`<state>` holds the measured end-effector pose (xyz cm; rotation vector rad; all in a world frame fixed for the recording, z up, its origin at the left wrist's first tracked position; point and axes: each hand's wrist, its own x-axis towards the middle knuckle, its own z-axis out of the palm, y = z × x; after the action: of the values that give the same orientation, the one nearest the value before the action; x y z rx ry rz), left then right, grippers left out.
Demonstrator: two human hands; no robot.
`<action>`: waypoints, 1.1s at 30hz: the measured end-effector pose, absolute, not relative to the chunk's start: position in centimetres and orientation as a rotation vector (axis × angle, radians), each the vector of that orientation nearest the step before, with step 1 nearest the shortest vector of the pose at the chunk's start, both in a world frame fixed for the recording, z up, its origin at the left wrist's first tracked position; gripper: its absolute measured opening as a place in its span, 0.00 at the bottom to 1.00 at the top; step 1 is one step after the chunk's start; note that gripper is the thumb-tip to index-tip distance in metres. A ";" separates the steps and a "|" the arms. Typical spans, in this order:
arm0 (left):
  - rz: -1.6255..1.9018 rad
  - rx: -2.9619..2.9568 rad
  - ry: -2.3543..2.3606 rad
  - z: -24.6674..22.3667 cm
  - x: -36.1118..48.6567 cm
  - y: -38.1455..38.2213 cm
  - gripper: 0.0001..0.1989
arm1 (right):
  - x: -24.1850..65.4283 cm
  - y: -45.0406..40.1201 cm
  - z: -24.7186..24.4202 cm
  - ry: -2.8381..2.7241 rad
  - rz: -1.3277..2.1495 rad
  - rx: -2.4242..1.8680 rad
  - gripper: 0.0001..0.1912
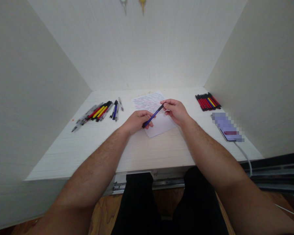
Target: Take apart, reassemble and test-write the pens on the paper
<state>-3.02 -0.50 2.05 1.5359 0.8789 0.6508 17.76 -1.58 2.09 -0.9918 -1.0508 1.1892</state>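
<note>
A blue pen (154, 116) with black ends is held slantwise between both hands. My left hand (138, 120) is closed round its lower left end. With thumb and fingers my right hand (174, 109) pinches the upper right end. Beneath the pen lies a sheet of paper (159, 128), its far part covered with rows of blue and red pen strokes (149, 101) and its near part blank.
A loose heap of red, yellow and clear pens (95, 112) lies at the left, beside a few blue and clear pens (115, 110). Mostly red pens (208, 101) form a row at the right. Nearer stands a phone (226, 127) with a white cable (245, 155). Walls enclose three sides.
</note>
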 end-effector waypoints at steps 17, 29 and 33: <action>0.745 1.554 0.890 2.0 -3.2 -0.5 0.16 | 17.7 -1.6 2.2 -1.022 1.158 -0.980 0.10; 0.709 1.732 0.939 1.7 -3.3 -0.2 0.15 | 17.7 -1.5 1.9 -1.065 1.151 -0.980 0.10; 0.699 1.673 0.912 1.8 -3.2 -0.3 0.15 | 17.6 -1.5 1.9 -1.061 1.154 -0.980 0.10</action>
<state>-3.17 -0.31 1.78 1.6731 0.9119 0.6987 17.62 -1.55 1.89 -0.9800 -1.0614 1.1539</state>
